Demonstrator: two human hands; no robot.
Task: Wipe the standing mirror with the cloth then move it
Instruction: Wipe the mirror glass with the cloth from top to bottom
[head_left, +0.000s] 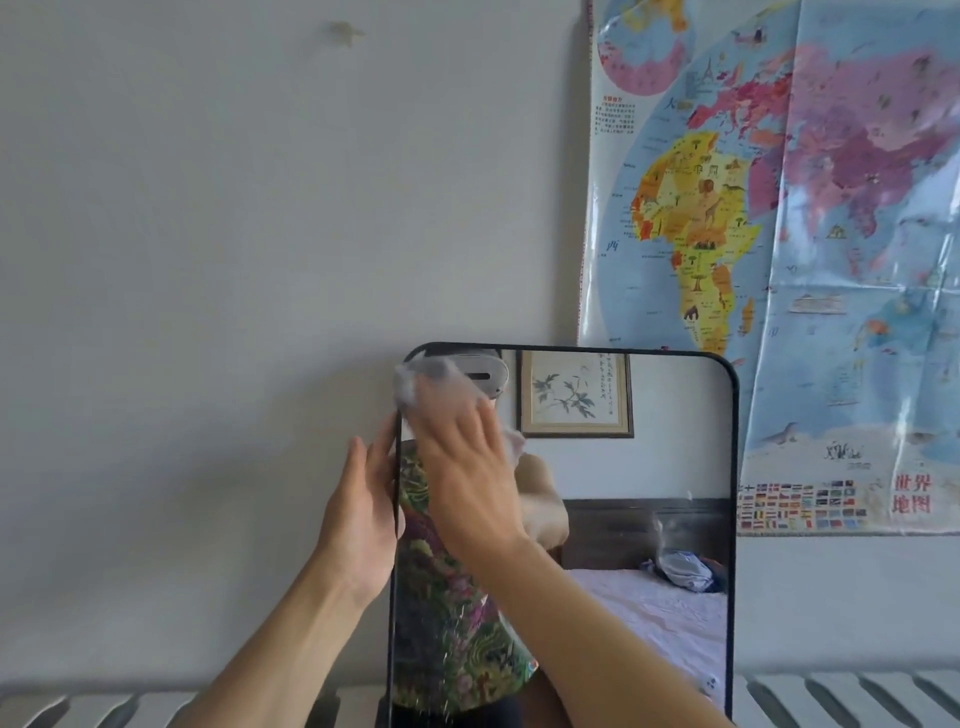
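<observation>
A tall standing mirror (734, 467) with a thin black frame and rounded top corners leans against the white wall, low and right of centre. My left hand (363, 514) grips its left edge at mid height, fingers wrapped around the frame. My right hand (462, 462) lies flat on the glass near the top left corner and presses a pale, blurred cloth (421, 382) against it. The cloth sticks out above my fingers. Dusty smears show on the glass at the right. The mirror's foot is out of view.
A large colourful world map (779, 208) hangs on the wall right behind and above the mirror. A white ribbed radiator (841, 701) runs along the bottom edge on both sides. The mirror reflects a bed, a framed picture and a person.
</observation>
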